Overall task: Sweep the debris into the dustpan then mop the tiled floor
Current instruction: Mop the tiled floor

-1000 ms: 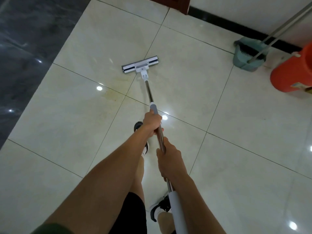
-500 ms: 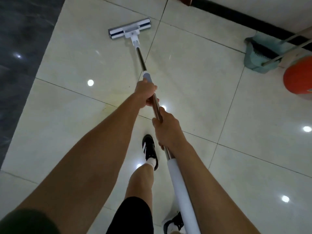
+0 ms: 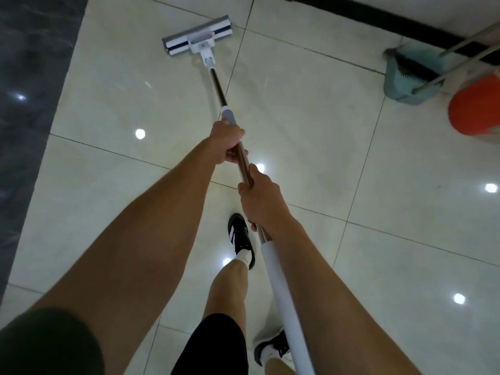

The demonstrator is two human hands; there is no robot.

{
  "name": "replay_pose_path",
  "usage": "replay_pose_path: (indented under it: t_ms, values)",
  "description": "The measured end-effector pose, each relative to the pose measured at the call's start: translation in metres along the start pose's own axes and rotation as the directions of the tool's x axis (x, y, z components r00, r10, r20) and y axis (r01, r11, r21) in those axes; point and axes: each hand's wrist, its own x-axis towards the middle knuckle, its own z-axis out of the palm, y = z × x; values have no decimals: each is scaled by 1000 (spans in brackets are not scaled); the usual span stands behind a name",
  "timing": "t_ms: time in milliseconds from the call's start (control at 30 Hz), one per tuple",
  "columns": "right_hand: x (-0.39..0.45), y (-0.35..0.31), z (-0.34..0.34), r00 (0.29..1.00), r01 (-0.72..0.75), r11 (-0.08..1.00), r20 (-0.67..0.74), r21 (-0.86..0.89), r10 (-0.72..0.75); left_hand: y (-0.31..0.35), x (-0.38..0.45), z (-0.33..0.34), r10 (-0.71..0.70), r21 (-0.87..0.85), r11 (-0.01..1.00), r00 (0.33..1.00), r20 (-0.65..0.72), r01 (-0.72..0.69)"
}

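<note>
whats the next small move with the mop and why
Probably pull the flat white mop head back toward the feet along the cream tiled floor. Both arms look extended, left hand ahead of right hand on the metal mop pole, and the head lies far out near the dark grey floor strip.

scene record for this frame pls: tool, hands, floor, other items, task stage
tool: flat mop, head flat on the floor, pole angled back to the person
left hand: gripping the pole further down, just below the grey collar
right hand: gripping the pole above the white sleeve
floor: glossy cream tiled floor, dark strip at left
other items: green dustpan and orange bucket at upper right by the wall
task stage: mopping
</note>
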Motion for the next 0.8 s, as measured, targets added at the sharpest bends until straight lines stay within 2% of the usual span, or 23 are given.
replay_pose_path:
  t_ms: [133, 367, 533, 700, 800]
  values:
    - [-48, 47, 4, 999, -36, 999, 5, 5, 36, -42, -39, 34, -19, -3, 1000, 999, 35, 19]
    - [-157, 166, 22, 993, -114, 993, 17, 40, 113, -149, -131, 112, -33, -7, 999, 996, 80, 34]
    - [-240, 248, 34, 996, -91, 996, 26, 22, 90, -227, -203, 164, -61, 35, 998, 994, 95, 58]
    - [-305, 293, 37, 994, -105, 994, 33, 29, 104, -276, -258, 193, -62, 53, 997, 992, 112, 56]
    - [-337, 305, 36, 991, -129, 991, 33, 30, 128, -292, -279, 196, -102, -1, 995, 981, 165, 103]
